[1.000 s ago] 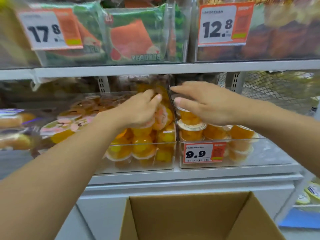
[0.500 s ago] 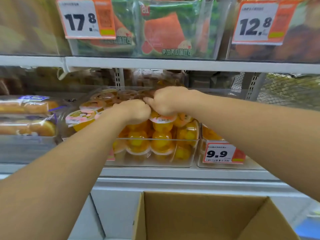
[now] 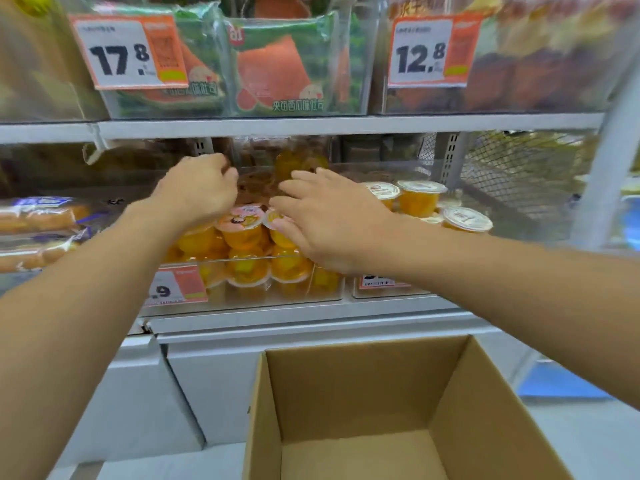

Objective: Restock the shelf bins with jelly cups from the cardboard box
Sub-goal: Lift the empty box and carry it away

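We see one cardboard box at bottom centre, its visible inside bare. Two clear bins sit mid-frame: the fuller bin at centre and the sparser bin to its right. We judge the step is settling jelly cups level so none roll; we'd press gently on the lids. Roughly a dozen cups show at centre, about four on the right. Our left hand is curled, contents hidden; our right hand lies flat, fingers spread, over the cups.
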